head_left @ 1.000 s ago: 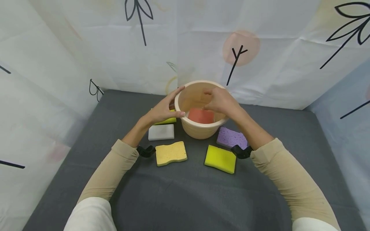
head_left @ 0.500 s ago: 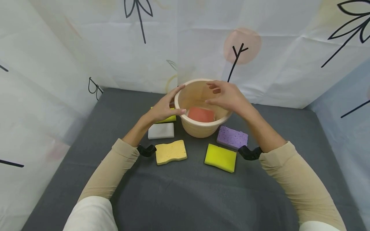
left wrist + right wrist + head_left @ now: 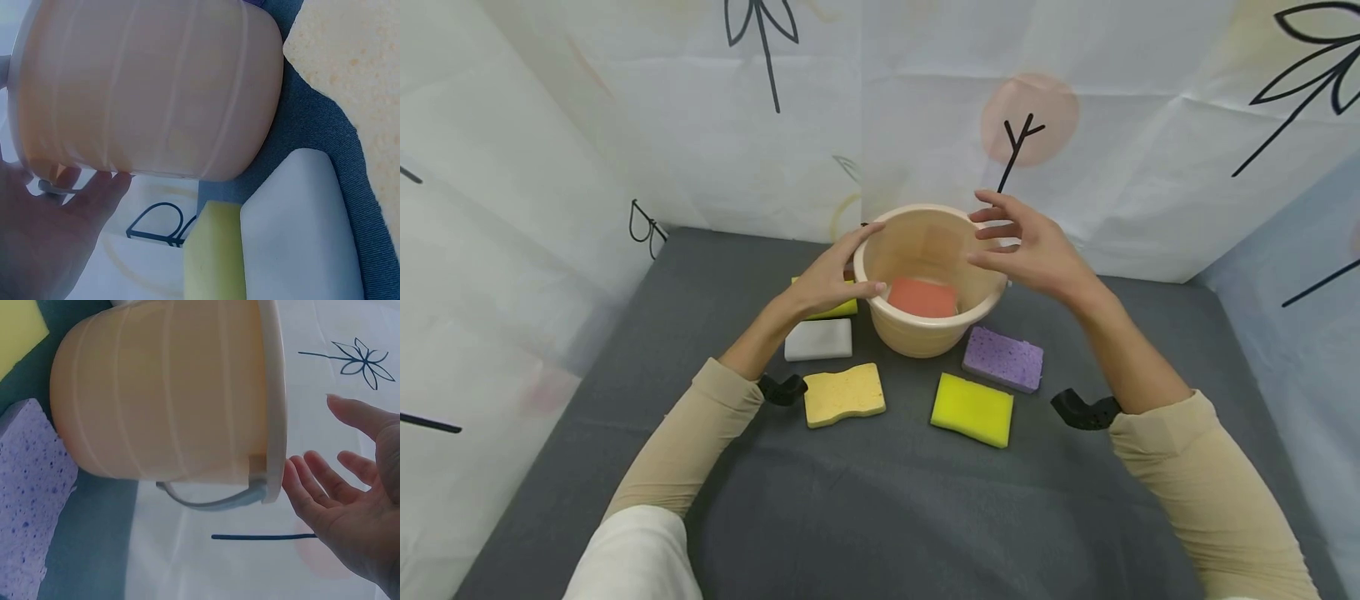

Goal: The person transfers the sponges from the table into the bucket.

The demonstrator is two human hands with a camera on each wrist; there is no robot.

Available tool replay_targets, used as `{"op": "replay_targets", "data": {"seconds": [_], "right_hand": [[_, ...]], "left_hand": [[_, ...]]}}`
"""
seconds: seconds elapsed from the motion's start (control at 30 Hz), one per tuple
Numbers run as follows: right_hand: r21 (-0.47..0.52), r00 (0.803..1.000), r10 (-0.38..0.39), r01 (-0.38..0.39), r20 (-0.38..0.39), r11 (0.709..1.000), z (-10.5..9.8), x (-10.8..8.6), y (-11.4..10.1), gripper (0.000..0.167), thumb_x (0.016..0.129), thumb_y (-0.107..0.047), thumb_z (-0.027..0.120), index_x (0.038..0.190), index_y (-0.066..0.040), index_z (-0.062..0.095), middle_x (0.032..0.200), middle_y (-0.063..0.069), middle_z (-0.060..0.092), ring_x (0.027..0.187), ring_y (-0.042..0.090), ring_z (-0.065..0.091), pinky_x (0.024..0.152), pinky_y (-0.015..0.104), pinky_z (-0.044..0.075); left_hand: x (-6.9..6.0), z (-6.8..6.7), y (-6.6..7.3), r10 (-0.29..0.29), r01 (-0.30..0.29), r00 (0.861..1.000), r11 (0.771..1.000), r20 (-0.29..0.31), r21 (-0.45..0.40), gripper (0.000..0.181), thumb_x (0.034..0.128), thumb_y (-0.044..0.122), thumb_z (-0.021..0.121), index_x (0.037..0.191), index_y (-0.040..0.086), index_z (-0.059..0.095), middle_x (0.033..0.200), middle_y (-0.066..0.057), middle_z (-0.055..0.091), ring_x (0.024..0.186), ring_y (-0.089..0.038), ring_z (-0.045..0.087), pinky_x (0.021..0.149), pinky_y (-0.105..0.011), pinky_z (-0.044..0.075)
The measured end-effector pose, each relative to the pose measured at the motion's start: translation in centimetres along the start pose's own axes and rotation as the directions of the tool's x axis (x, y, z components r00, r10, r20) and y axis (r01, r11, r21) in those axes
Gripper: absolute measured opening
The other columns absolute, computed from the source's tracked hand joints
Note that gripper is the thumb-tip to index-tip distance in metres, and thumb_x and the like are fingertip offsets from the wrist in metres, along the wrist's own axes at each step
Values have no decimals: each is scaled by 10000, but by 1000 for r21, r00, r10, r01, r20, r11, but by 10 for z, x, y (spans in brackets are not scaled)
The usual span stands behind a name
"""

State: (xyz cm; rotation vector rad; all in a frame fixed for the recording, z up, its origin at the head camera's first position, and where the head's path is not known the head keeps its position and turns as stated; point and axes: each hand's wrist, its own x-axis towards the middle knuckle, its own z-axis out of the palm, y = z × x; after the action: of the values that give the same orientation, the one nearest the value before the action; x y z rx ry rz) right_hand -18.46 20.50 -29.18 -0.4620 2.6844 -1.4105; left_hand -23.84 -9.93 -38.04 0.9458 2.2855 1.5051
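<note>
Left hand (image 3: 831, 281): thumb and fingers clasp the left side of the bucket (image 3: 921, 340) at its rim — a steadying hold, to judge by the pose.
Bucket: upright on the dark table (image 3: 880, 525), its mouth visible from the head camera.
Red sponge (image 3: 922, 298): lies inside the bucket, low down, with no finger on it.
Right hand (image 3: 1036, 247): at the right of the rim, fingers released and loosely spread, holding nothing (whether a fingertip brushes the rim, the views do not settle).
Step in hand: judged to lie between two handlings — the red sponge rests within and the right hand is free.
Next move: would call for the right hand to stay clear of the rim and form a fresh grip, with the bucket held steady on the left.
Left group: white sponge (image 3: 817, 340), with the far yellow sponge (image 3: 838, 309) behind it; cream sponge (image 3: 845, 395), wavy-edged, nearer the person.
Right group: near yellow sponge (image 3: 973, 410), then purple sponge (image 3: 1003, 359) beside the bucket's base.
In the way: the left hand partly covers the far yellow sponge; the bucket's wall screens the red one; the handle (image 3: 212, 503) hangs outside.
</note>
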Motion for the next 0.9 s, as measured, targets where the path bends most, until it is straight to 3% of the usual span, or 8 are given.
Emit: {"op": "replay_targets", "data": {"seconds": [0.27,0.4,0.57,0.9], "right_hand": [[-17,1000,11,-12,-22,1000,-11,-15,8,764,886,-101,755,1542,-130,365,1431,137,495,1286,335,500,1029,499,451],[-31,1000,18,-19,-25,999,-18,-25,14,745,891,-122,755,1536,-147,383,1442,119,493,1292,327,497,1021,472,464],[-45,999,42,-42,-12,998,-25,-38,23,711,914,-151,735,1534,-191,392,1467,91,475,1303,305,486,982,302,495],[-64,999,30,-32,-29,997,-28,-57,44,691,918,-113,726,1526,-148,401,1447,129,492,1255,318,526,886,131,477]], "left_hand": [[-1,1,0,9,-9,1000,1000,-9,-8,1082,755,677,724,1595,222,216,1606,-40,224,1367,-269,429,1024,-401,470],[-1,0,-1,16,-16,1000,999,-3,-42,1076,759,645,744,1595,219,218,1601,-52,235,1358,-297,441,1014,-437,474],[-1,-1,-2,4,-4,1000,997,1,-71,1033,780,580,766,1592,246,223,1606,-38,219,1373,-287,422,1020,-438,474],[-1,1,-1,-24,23,1000,993,-2,-119,986,793,478,796,1583,279,242,1606,-17,203,1370,-275,409,984,-402,505]]}}
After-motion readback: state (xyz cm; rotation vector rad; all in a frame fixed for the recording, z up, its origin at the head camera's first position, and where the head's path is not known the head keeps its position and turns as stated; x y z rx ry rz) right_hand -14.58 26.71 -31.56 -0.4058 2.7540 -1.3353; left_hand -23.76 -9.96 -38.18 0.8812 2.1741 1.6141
